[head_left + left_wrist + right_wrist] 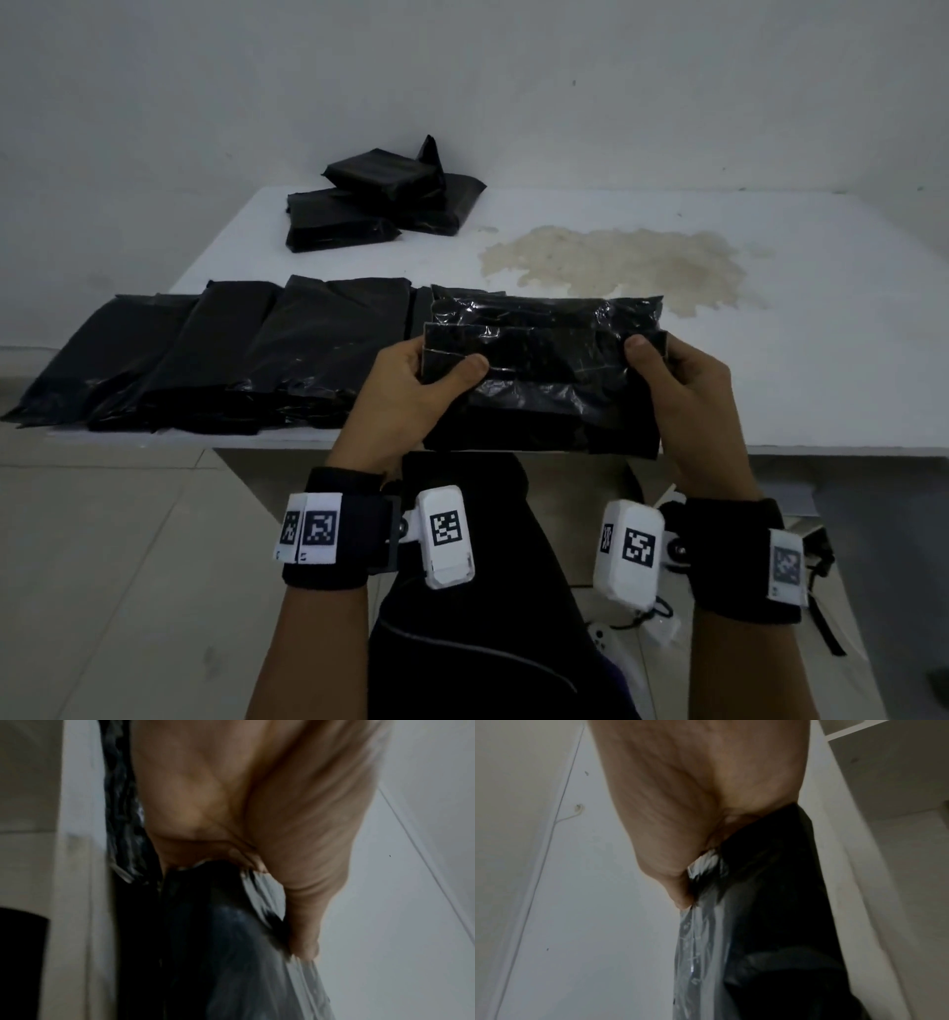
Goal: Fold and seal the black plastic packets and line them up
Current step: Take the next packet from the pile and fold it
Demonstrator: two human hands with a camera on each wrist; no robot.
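While the flap is being turned down, item one: black plastic packet [539, 375], grasped at both ends, left hand [416, 390] pinching the left end under the thumb, right hand [683, 385] pinching the right end likewise. Packet spans between the two grips, over the near edge of the table [770, 360]. Advice: keep both thumbs level, draw the flap taut, press outward from the middle so the seal lies flat. Row of finished packets [205, 354]: just left of the left grip. Unsealed pile [375, 205]: well beyond both.
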